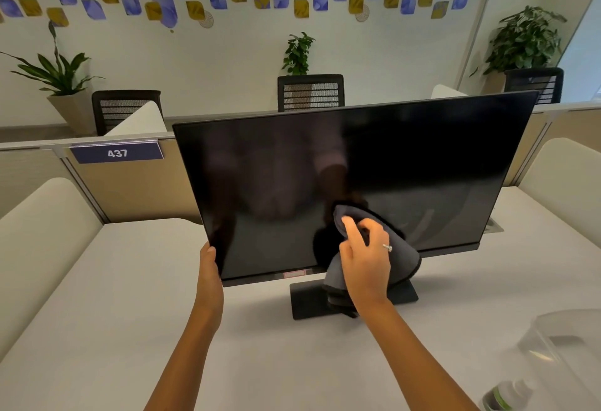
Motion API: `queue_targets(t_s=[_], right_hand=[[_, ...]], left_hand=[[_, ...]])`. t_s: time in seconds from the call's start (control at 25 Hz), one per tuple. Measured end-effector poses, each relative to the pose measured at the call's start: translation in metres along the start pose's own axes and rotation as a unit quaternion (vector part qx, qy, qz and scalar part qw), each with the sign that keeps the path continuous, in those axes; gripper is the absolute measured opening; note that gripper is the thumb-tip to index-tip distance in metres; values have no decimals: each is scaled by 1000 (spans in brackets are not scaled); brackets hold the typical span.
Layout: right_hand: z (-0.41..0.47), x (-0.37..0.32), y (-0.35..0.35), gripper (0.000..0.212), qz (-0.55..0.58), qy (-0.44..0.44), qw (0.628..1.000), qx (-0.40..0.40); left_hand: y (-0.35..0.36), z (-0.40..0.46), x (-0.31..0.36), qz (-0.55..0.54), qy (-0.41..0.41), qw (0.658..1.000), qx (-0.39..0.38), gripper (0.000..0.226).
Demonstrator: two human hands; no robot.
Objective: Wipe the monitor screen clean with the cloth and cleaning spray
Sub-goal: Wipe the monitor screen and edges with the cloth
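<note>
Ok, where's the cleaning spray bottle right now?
In the head view, the spray bottle sits blurred at the bottom right corner on the white desk, well right of the right hand, which presses the cloth to the monitor.

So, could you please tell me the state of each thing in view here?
Monitor: off, screen dark, upright on its stand, tilted askew.
Cloth: bunched, pressed against the lower screen.
Right hand: grip closed on the cloth.
Left hand: grip on the monitor's lower left corner.
Spray bottle: blurred, at the desk's near right, not held.
Desk: bearing the monitor.
</note>
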State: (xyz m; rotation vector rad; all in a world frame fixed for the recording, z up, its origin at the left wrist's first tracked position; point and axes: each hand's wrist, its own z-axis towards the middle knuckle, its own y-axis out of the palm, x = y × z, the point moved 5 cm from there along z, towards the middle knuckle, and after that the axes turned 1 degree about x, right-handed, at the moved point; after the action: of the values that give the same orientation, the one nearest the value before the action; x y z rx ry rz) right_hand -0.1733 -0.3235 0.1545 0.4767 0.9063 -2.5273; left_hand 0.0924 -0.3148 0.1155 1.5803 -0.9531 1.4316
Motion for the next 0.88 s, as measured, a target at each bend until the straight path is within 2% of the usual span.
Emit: queue_targets(t_s=[0.12, 0.32, 0.52, 0.56, 0.64, 0.72, 0.8, 0.88], right_hand=[[-29, 29, 11, 28, 83, 133, 984, -86], [-45, 24, 25, 18, 179, 186, 963, -71], [-64, -2, 52, 18, 146, 104, 976, -124], [-67, -7, 56, 22, 131, 68, 980, -135], [-69, -16, 60, 42, 52, -61, 989, -127], [-69, -16, 61, 51, -2, -156, 980, -120], [-65, -9, 56, 43, 3, -156, 980, -126], [-56, 7, 45, 28, 76, -21, 987, -137]], left_hand=[[0, -1, -1, 1, -1, 1000, 4, 24], [1, -2, -2, 2, -8, 1000, 6, 34], [1, -3, -2, 13, -14, 1000, 11, 41], [1, -3, -2, 15, -13, 1000, 13, 40], [1, -3, -3, 16, -9, 1000, 17, 39], [2, -2, -4, 15, -7, 1000, 24, 40], [5, -3, -6, 18, -3, 999, 34, 44], [7, -4, -7, 17, 8, 999, 42, 46]])
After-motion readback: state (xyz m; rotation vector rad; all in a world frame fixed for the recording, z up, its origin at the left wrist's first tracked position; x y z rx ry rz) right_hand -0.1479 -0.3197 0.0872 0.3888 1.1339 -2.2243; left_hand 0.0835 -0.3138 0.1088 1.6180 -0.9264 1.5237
